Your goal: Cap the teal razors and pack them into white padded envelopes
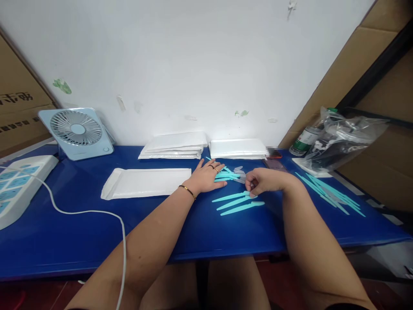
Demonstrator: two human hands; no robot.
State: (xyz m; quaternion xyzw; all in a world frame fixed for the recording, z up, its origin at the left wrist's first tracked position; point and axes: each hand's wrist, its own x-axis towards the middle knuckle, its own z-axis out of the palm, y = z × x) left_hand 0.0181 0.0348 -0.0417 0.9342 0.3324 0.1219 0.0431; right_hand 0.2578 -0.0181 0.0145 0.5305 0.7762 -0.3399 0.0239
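Observation:
My left hand point(208, 175) lies flat with fingers spread over a loose pile of turquoise eyebrow razors point(230, 175), some with translucent blade ends. To its right, my right hand point(260, 181) is closed in a pinch at the end of one slim turquoise eyebrow razor point(234, 196). Nearer the table's front edge another eyebrow razor point(241, 208) lies roughly parallel to it. The fingertips of my right hand partly hide the ends of the upper razors. Left of my left hand rests a white padded envelope point(145, 183).
Stacks of white padded envelopes point(174, 144) stand against the wall. More turquoise razors point(329, 193) lie at the right. A blue fan point(77, 131), a power strip point(22, 185) and a white cable point(87, 212) occupy the left; a bottle point(303, 140) and a clear plastic bag point(345, 137) stand back right.

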